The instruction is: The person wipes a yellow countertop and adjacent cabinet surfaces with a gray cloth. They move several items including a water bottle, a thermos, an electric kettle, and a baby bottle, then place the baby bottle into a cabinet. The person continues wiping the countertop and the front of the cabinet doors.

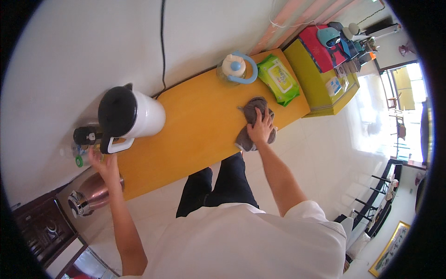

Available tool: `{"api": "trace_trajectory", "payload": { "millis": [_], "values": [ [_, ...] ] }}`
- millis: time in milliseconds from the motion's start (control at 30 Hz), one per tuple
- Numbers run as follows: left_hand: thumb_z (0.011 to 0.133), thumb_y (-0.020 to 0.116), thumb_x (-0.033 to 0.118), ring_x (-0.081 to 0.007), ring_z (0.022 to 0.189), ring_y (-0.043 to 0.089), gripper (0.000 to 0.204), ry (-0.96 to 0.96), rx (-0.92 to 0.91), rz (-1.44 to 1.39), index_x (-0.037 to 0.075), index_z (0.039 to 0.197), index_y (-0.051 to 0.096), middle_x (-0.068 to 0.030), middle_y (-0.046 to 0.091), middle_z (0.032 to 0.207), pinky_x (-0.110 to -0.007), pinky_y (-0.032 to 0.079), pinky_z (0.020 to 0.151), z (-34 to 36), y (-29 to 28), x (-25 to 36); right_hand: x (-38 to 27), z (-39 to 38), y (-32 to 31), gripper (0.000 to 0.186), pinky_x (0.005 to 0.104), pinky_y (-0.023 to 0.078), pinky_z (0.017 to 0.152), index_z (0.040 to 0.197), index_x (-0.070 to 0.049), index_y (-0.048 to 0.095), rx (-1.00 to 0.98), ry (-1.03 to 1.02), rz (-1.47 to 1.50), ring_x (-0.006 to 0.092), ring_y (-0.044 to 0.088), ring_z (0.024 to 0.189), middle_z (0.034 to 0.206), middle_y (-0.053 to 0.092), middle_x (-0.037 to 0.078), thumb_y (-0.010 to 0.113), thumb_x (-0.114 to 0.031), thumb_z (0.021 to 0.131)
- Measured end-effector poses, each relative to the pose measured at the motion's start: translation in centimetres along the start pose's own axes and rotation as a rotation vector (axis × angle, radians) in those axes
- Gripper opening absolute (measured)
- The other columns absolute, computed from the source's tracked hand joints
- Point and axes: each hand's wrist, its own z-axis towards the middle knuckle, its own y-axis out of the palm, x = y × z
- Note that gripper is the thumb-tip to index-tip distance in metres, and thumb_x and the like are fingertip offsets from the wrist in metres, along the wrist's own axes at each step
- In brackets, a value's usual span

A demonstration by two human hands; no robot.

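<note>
My right hand [261,129] presses a crumpled grey-brown cloth [243,138] onto the yellow tabletop [195,125], its fingers over the folds. Part of the cloth reaches the table's near edge. At the far left, my left hand [106,166] has its fingers apart, close to a clear bottle with a black lid [85,136]; whether they touch it I cannot tell. Just right of that hand stands a large white pitcher [149,114] with a black lid and a white handle. A shiny copper-pink flask [95,191] stands beneath my left wrist, partly hidden by it.
At the back stands a glass jug with a blue handle [233,67]. Beside it lies a green wipes packet [278,80]. A yellow-green cabinet [316,88] holding several items adjoins the right end. A black cord [162,46] hangs down the wall behind the table.
</note>
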Motion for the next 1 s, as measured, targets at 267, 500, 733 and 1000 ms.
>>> {"api": "trace_trajectory", "payload": {
  "millis": [267,500,733,1000],
  "values": [
    [0.077,0.066,0.008,-0.0261,0.119,0.038,0.064,0.133,-0.308,0.043,0.007,0.131,0.032,-0.0122,0.035,0.128,-0.040,0.035,0.097,-13.8,13.9,5.7,-4.1,-4.9,1.4,0.062,0.0589,0.026,0.099,0.130,-0.026,0.043,-0.179,-0.380,0.173,0.0356,0.028,0.130,0.144,0.027,0.014,0.063,-0.016,0.072],
    [0.072,0.076,0.028,-0.0353,0.122,0.035,0.078,0.351,-0.376,0.181,-0.003,0.129,0.033,-0.0213,0.036,0.130,-0.046,0.031,0.100,-9.2,36.6,15.4,3.4,-0.2,-1.3,0.058,0.0556,0.030,0.098,0.125,-0.027,0.049,-0.372,-0.873,0.217,0.0280,0.030,0.131,0.143,0.031,0.009,0.066,-0.019,0.071],
    [0.070,0.079,0.031,-0.0327,0.121,0.044,0.085,0.137,-0.557,0.092,-0.003,0.132,0.032,-0.0221,0.043,0.130,-0.041,0.037,0.099,-7.5,40.3,14.7,10.8,5.1,-4.6,0.062,0.0583,0.028,0.095,0.122,-0.024,0.047,-0.286,-0.526,0.114,0.0328,0.031,0.127,0.139,0.033,0.011,0.068,-0.023,0.064],
    [0.068,0.081,0.028,-0.0294,0.109,0.054,0.079,0.228,-0.550,0.138,-0.001,0.128,0.038,-0.0190,0.053,0.119,-0.038,0.044,0.090,-10.2,32.4,11.3,7.5,2.4,-2.6,0.062,0.0597,0.031,0.091,0.126,-0.024,0.044,-0.223,-0.392,0.057,0.0361,0.030,0.127,0.141,0.030,0.014,0.067,-0.031,0.069]
  ]
}}
